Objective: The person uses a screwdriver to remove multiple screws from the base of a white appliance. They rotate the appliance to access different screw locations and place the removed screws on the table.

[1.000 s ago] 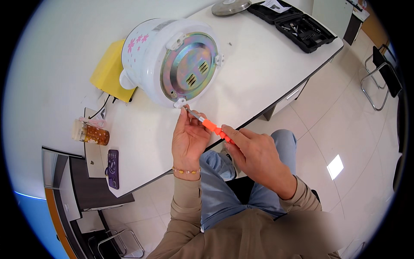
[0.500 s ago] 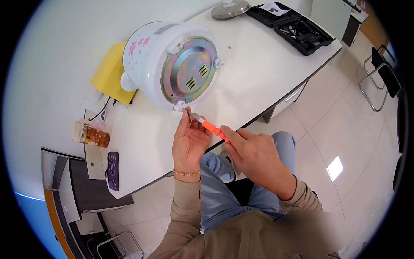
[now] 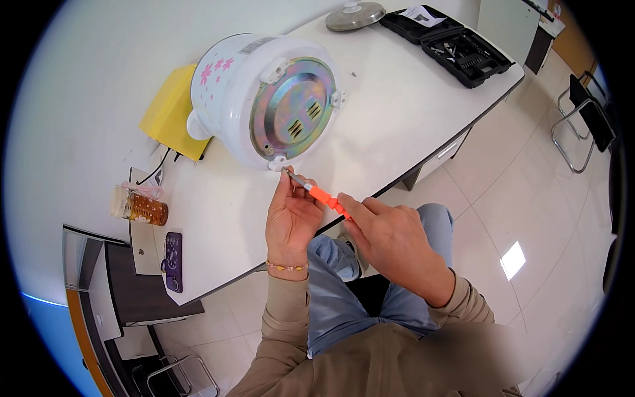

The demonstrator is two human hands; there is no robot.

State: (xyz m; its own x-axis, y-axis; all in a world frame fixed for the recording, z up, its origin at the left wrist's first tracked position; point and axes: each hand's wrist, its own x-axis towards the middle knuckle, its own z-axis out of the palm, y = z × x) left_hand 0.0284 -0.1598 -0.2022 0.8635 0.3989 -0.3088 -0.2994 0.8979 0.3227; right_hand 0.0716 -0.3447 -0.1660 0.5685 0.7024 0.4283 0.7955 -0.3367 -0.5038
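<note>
A white rice cooker (image 3: 238,92) with pink flowers lies on its side on the white table (image 3: 397,112), its round metal base (image 3: 291,109) facing me. My right hand (image 3: 387,235) grips the orange handle of a screwdriver (image 3: 324,195). The metal shaft points up-left at a white foot on the cooker's lower rim. My left hand (image 3: 291,218) is below the cooker, fingertips pinching the shaft near its tip.
A yellow pad (image 3: 169,119) lies behind the cooker. A jar (image 3: 139,206) and a dark phone (image 3: 173,261) sit at the table's left end. A metal lid (image 3: 355,14) and an open black tool case (image 3: 456,43) are at the far right. Chairs (image 3: 585,112) stand on the tiled floor.
The screwdriver and both hands stay at the cooker's lower foot, with only a slight shift. The cooker has barely moved.
</note>
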